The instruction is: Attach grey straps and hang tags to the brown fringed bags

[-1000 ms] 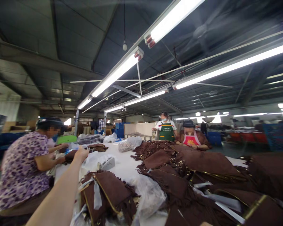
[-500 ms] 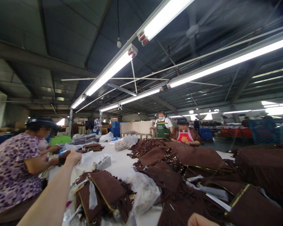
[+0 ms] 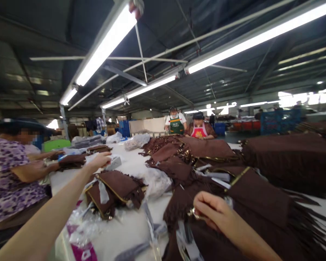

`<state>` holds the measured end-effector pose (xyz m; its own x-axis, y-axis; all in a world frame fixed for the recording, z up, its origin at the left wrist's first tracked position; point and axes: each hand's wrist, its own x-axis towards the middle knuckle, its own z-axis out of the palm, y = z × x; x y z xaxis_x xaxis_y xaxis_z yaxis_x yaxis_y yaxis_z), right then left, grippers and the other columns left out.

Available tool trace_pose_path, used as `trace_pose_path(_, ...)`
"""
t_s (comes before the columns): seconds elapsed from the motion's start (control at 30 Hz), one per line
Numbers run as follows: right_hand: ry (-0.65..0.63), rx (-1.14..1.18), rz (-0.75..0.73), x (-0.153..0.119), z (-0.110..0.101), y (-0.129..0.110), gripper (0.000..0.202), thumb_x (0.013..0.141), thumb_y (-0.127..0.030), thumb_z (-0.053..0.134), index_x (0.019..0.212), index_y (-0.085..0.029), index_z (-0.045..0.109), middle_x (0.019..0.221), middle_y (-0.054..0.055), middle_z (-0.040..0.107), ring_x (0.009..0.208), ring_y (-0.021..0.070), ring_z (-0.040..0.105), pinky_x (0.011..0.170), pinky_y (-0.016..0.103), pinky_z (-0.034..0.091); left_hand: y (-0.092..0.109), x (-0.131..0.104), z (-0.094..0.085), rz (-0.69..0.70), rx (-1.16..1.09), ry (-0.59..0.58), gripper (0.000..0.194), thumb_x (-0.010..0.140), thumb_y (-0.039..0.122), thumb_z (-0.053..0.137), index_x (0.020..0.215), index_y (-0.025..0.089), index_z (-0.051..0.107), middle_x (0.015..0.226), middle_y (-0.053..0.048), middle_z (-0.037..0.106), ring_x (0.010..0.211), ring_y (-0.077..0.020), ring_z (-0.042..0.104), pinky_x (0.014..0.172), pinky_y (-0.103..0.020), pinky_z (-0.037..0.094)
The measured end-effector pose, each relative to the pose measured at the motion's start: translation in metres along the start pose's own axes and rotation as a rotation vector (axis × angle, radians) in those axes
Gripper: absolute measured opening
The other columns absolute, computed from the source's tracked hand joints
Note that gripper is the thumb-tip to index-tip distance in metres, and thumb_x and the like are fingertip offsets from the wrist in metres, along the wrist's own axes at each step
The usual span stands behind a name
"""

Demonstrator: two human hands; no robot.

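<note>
My right hand point(image 3: 210, 208) is closed, its fingers pinched on a gold-coloured metal clasp point(image 3: 192, 213) above the dark brown fabric of a fringed bag point(image 3: 212, 239). My left arm reaches forward across the table. At its end my left hand point(image 3: 99, 162) has its fingers stretched out, beside a small white box point(image 3: 114, 163), with nothing visible in them. Whether the fingertips touch the box I cannot tell. Below the left hand lie brown bags with gold zips point(image 3: 121, 185), a strip of clear plastic on one of them.
A crumpled clear plastic bag point(image 3: 159, 183) lies mid-table. More brown fringed bags point(image 3: 209, 148) are heaped at the back and right. To my left a co-worker in a purple-spotted top point(image 3: 12, 181) handles brown pieces. Two more people stand or sit across the table. Plastic wrap point(image 3: 89, 224) lies at the near left.
The view has tipped down. My left hand has moved right to the white box. My right hand has come further into view, pinching the metal clasp.
</note>
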<state>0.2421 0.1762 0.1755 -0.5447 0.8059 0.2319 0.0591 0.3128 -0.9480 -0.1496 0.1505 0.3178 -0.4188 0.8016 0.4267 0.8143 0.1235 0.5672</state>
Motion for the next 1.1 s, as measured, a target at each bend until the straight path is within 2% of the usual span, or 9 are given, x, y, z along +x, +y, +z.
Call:
trace_pose_path(0.1,0.004,0.058,-0.012,-0.002,0.001,-0.009,0.038,0.085,-0.055,0.058,0.077,-0.018,0.055,0.067,-0.004,0.053,0.047,0.0062,0.032,0.043,0.021,0.019,0.024,-0.026,0.058,0.113,-0.170,-0.393,0.043,0.084,0.036,0.065,0.121,0.014,0.065,0.102,-0.005,0.073,0.095,-0.0237,0.066,0.083,-0.033,0.053)
trace_pose_path(0.23,0.028,0.106,0.001,-0.002,0.001,-0.011,0.038,0.084,-0.055,0.060,0.078,-0.017,0.056,0.068,-0.003,0.056,0.046,0.0053,0.032,0.042,0.021,0.018,0.057,-0.090,0.121,0.354,-0.571,-0.924,0.055,0.081,0.040,0.068,0.131,0.021,0.059,0.127,-0.008,0.065,0.113,-0.0248,0.059,0.097,-0.035,0.045)
trace_pose_path(0.3,0.041,0.111,-0.001,-0.001,0.000,-0.010,0.038,0.084,-0.054,0.060,0.079,-0.017,0.056,0.068,-0.003,0.056,0.045,0.0050,0.031,0.041,0.020,0.017,0.071,-0.119,0.144,0.402,-0.711,-1.021,0.059,0.081,0.042,0.068,0.135,0.021,0.055,0.127,-0.008,0.063,0.110,-0.0245,0.059,0.095,-0.035,0.045)
trace_pose_path(0.47,0.133,0.123,0.005,0.005,-0.002,-0.004,0.036,0.081,-0.054,0.060,0.077,-0.018,0.053,0.063,-0.005,0.052,0.043,0.0045,0.028,0.041,0.020,0.014,0.093,-0.163,0.184,0.451,-0.811,-0.737,0.028,0.091,0.035,0.053,0.108,0.017,0.066,0.086,-0.003,0.066,0.084,-0.0174,0.059,0.079,-0.027,0.044)
trace_pose_path(0.6,0.211,0.125,0.029,0.013,-0.001,0.005,0.033,0.082,-0.051,0.055,0.077,-0.019,0.052,0.059,-0.006,0.050,0.043,0.0062,0.029,0.041,0.020,0.016,0.090,-0.172,0.216,0.495,-0.658,-0.452,0.029,0.096,0.037,0.041,0.093,0.018,0.062,0.071,-0.001,0.057,0.069,-0.0154,0.052,0.066,-0.025,0.039)
trace_pose_path(0.73,0.486,-0.117,-0.130,0.009,-0.004,-0.002,0.031,0.085,-0.048,0.049,0.074,-0.020,0.055,0.059,-0.004,0.048,0.057,0.0142,0.046,0.053,0.025,0.036,0.083,-0.161,0.242,0.244,-0.822,-0.378,0.038,0.093,0.051,0.037,0.081,0.019,0.054,0.057,0.004,0.045,0.051,-0.0131,0.044,0.051,-0.024,0.034)
trace_pose_path(0.8,0.555,-0.259,-0.168,0.003,-0.004,-0.010,0.029,0.085,-0.047,0.046,0.072,-0.022,0.055,0.063,-0.002,0.052,0.062,0.0170,0.051,0.057,0.027,0.039,0.080,-0.153,0.244,0.088,-0.928,-0.384,0.040,0.087,0.057,0.040,0.082,0.019,0.052,0.054,0.006,0.043,0.044,-0.0117,0.041,0.045,-0.023,0.033)
trace_pose_path(0.87,0.494,-0.414,-0.157,-0.002,-0.001,-0.015,0.026,0.085,-0.042,0.043,0.070,-0.023,0.053,0.063,-0.001,0.054,0.061,0.0179,0.052,0.057,0.027,0.037,0.078,-0.147,0.240,0.003,-0.993,-0.364,0.042,0.083,0.059,0.043,0.086,0.019,0.051,0.054,0.007,0.044,0.042,-0.0108,0.040,0.043,-0.023,0.033)
trace_pose_path(1.1,0.351,-0.967,0.018,0.002,0.031,-0.007,0.017,0.083,-0.016,0.045,0.068,-0.023,0.050,0.063,0.000,0.063,0.061,0.0186,0.056,0.055,0.029,0.023,0.071,-0.146,0.227,-0.065,-1.047,-0.312,0.035,0.081,0.053,0.047,0.080,0.019,0.051,0.054,0.006,0.048,0.042,-0.0099,0.046,0.042,-0.021,0.036)
